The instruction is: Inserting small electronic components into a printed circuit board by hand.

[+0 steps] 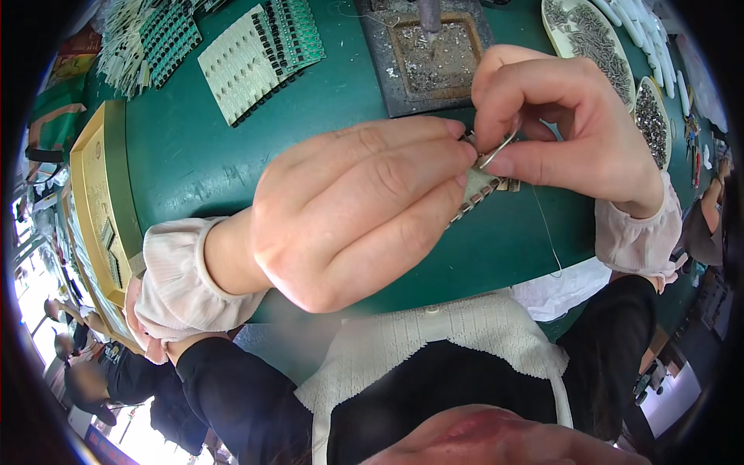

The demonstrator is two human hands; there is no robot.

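Note:
My left hand point(356, 209) is spread over a small pale circuit board point(482, 184) with dark parts along its edge. Its fingers press together on the board, most of which they hide. Close against those fingertips, my right hand point(577, 124) pinches a thin, bent silvery metal piece point(500, 149) between thumb and forefinger. The piece's lower end meets the board near my left fingertips; the exact contact is hidden. A fine wire point(547, 225) trails down from beneath my right hand toward the table edge.
Beyond my hands, a soldering iron tip point(430, 19) points down over a dirty square tray point(395, 70). Circuit board panels point(244, 66) lie at far left. Dishes of metal pins point(593, 46) and small shiny parts point(651, 124) stand right, beside white tubes point(659, 46). A yellow tray point(112, 194) borders the left.

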